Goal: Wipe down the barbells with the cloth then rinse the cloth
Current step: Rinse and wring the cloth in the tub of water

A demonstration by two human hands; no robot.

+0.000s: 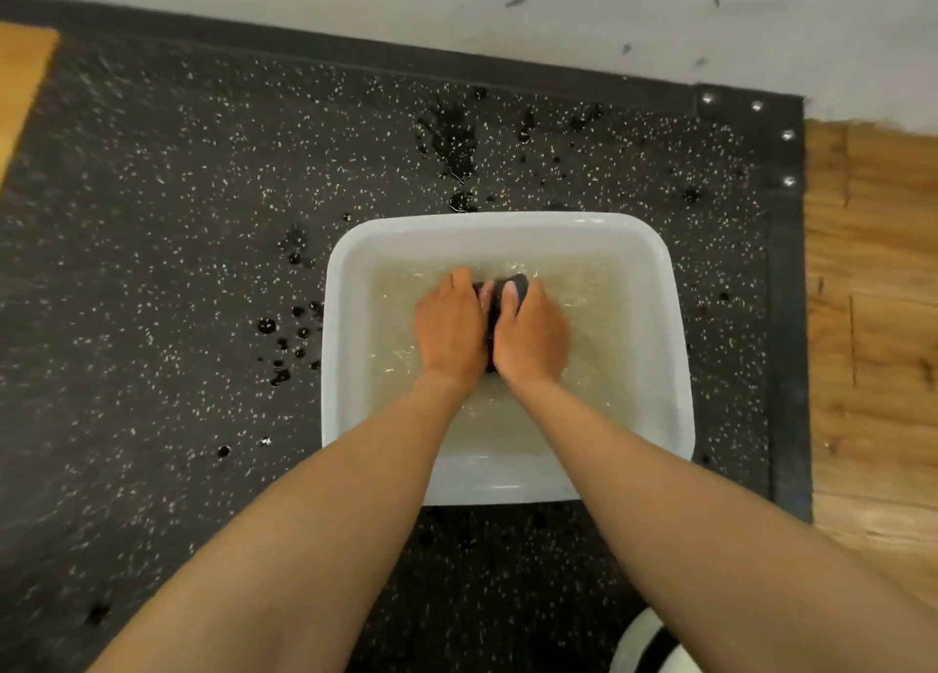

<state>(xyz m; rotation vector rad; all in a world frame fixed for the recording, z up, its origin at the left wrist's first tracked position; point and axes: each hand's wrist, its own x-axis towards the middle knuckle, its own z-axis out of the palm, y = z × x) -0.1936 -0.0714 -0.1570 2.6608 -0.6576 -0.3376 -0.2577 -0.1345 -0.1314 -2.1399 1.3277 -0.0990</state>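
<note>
A white plastic basin (pixel 680 347) holding cloudy water stands on the speckled black rubber mat. Over the water, my left hand (pixel 449 330) and my right hand (pixel 533 337) sit side by side and both grip a dark cloth (pixel 512 286) bunched between them. Only a small part of the cloth shows past my fingers and between my palms. No barbell is in view.
Dark water splashes (pixel 451 139) mark the rubber mat (pixel 152 266) beyond and left of the basin. A wood floor (pixel 873 317) lies past the mat's bolted right edge. A pale wall (pixel 457 2) runs along the far side. A white and black object (pixel 655 642) pokes in at the bottom.
</note>
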